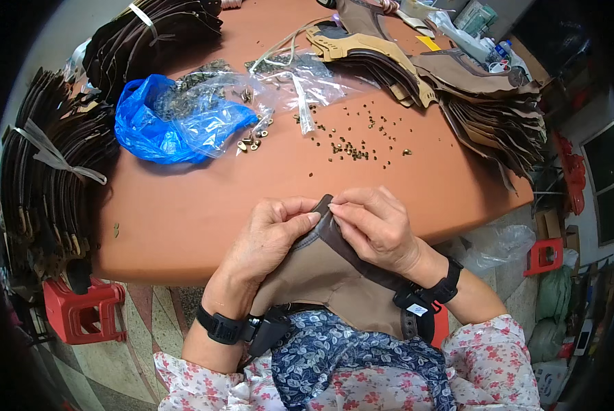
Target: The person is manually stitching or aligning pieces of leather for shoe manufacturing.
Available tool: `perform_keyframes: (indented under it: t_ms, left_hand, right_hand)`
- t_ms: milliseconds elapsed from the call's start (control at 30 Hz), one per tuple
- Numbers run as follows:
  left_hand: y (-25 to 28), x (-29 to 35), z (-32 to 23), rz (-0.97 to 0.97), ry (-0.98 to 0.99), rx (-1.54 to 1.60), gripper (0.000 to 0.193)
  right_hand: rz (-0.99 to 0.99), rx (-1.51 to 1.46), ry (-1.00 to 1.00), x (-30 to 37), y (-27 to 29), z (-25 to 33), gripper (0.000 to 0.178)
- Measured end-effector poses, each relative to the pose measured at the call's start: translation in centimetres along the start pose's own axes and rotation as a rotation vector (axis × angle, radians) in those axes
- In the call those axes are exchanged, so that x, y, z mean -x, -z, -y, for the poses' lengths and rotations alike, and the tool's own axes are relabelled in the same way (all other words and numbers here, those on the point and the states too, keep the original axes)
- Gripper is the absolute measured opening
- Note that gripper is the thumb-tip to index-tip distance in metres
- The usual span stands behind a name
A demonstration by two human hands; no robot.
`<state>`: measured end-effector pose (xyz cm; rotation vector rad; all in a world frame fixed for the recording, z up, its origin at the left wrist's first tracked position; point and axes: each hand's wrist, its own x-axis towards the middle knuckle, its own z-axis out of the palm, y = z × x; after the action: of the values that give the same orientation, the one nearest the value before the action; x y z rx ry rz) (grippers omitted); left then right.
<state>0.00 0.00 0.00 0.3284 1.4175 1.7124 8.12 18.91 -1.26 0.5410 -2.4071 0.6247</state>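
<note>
A brown and tan shoe upper [303, 277] hangs between my hands above the table's near edge, its lower part over my lap. My left hand [269, 233] pinches the dark top corner between thumb and fingers. At the same corner, my right hand [379, 222] is closed, thumb and fingertips pressed together at the edge. Whether a small part sits in that pinch is too small to make out. Beyond my hands, several small brass-coloured metal pieces [351, 151] lie scattered on the orange-brown table [177, 226].
On the left stand tied bundles of dark shoe uppers [46, 171]. A blue plastic bag [139, 127] lies beside clear bags [218, 113] and larger metal fittings [252, 142]. Stacked tan and brown uppers [485, 103] fill the right side. Red stools [81, 312] stand on the floor.
</note>
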Motion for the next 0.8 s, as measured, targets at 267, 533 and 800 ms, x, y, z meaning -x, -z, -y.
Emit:
perform_keyframes:
  t_ms: [267,533,800]
  left_hand:
    - [-0.1,0.0,0.6,-0.04,-0.094,-0.051,0.022]
    - [-0.2,0.1,1.0,-0.101,-0.096,-0.157,0.016]
    - [-0.2,-0.4,0.8,-0.079,-0.087,-0.173,0.018]
  right_hand:
    - [0.031,0.027,-0.043,0.4,-0.5,1.3,0.031]
    - [0.134,-0.169,-0.176,0.7,-0.2,1.8,0.03]
    - [0.099,-0.31,-0.313,-0.2,1.2,-0.1,0.017]
